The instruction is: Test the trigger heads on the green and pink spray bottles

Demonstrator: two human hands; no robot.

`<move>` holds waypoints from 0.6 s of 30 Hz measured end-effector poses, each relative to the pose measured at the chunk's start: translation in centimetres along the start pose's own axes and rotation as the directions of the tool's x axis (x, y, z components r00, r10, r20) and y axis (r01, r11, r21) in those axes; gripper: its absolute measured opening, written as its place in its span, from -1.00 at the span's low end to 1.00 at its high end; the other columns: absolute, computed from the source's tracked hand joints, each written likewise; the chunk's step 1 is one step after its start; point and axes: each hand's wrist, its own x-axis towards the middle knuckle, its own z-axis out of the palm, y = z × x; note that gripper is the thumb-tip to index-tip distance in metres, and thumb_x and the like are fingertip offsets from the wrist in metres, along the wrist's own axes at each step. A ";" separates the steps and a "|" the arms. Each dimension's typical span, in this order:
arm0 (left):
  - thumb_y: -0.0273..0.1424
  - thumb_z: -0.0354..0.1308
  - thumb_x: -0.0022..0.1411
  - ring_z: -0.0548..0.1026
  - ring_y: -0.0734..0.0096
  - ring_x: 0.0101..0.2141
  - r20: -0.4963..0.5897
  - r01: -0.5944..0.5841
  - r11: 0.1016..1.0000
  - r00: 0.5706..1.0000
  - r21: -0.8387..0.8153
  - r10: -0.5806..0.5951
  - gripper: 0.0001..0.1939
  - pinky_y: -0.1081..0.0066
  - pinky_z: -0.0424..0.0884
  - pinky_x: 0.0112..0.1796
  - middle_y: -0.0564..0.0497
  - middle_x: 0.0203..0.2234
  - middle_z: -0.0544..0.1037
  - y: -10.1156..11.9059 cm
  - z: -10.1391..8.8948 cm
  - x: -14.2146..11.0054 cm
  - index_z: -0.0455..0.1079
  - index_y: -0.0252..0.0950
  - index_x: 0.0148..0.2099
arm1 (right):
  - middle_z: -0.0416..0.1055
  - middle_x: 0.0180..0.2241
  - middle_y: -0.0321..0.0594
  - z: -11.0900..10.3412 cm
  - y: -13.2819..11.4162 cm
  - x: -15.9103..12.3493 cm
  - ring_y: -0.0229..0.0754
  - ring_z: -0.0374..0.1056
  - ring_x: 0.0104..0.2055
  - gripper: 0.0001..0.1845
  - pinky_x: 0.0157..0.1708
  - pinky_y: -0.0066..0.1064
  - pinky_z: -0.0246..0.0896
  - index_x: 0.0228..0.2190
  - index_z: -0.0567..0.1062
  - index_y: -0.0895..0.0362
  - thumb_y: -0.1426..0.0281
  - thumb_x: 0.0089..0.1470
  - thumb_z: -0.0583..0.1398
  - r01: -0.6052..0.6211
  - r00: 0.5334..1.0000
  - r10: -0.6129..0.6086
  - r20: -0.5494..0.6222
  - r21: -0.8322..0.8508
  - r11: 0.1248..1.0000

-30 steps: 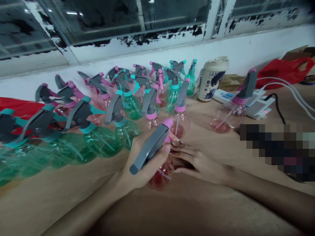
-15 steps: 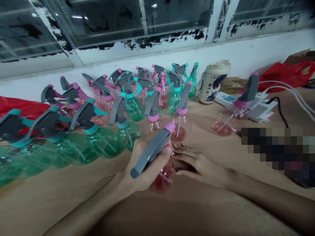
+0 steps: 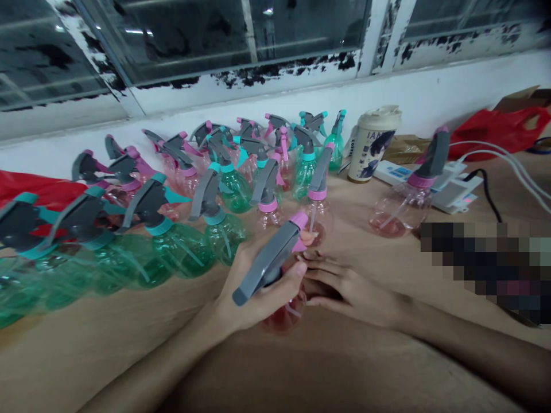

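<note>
A clear pink spray bottle (image 3: 282, 319) with a grey and pink trigger head stands on the wooden table in front of me. My left hand (image 3: 258, 281) is closed around its neck, just under the spray head, with the thumb on the near side. From the right, my right hand (image 3: 344, 287) cups the bottle's body with curved fingers; their tips are partly hidden behind it. Just beyond my hands stands another pink spray bottle (image 3: 317, 221). To its left is a green spray bottle (image 3: 226, 235) with a turquoise collar.
Several green and pink spray bottles crowd the left and back. On the right are a lone pink spray bottle (image 3: 398, 209), a paper coffee cup (image 3: 372, 146), a white power strip (image 3: 456, 192) with cables, and a red plastic bag (image 3: 491, 132). A wall and windows rise behind.
The spray head in my left hand has turned slightly, its grey back end shifting up and right. My left fingers have moved around the neck. My right hand stays almost in place.
</note>
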 end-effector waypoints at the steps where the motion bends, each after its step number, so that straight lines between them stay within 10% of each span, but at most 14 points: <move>1: -0.54 0.09 0.08 0.49 0.28 -0.16 -0.010 -0.008 1.000 1.000 0.002 0.008 -0.75 0.27 0.42 -0.09 -0.02 -0.22 0.53 -0.1 0.0 0.0 0.38 -0.18 -0.16 | 0.17 0.19 -0.11 0.0 0.0 0.0 -0.09 0.01 0.24 -0.43 0.19 -0.07 -0.03 0.14 0.22 0.06 0.11 0.15 0.07 0.000 1.000 0.000 -0.004 0.003 1.000; 18: -0.48 0.03 0.12 0.51 0.31 -0.38 0.043 -0.048 0.999 0.998 -0.012 0.049 -0.91 0.31 0.46 -0.32 0.00 -0.42 0.52 0.7 -0.4 0.2 0.33 -0.21 -0.35 | 0.24 0.14 -0.09 -0.3 -0.5 0.2 -0.08 0.06 0.22 -0.44 0.19 -0.11 0.00 0.09 0.28 0.12 0.10 0.14 0.08 -0.010 1.000 0.011 -0.007 0.021 1.000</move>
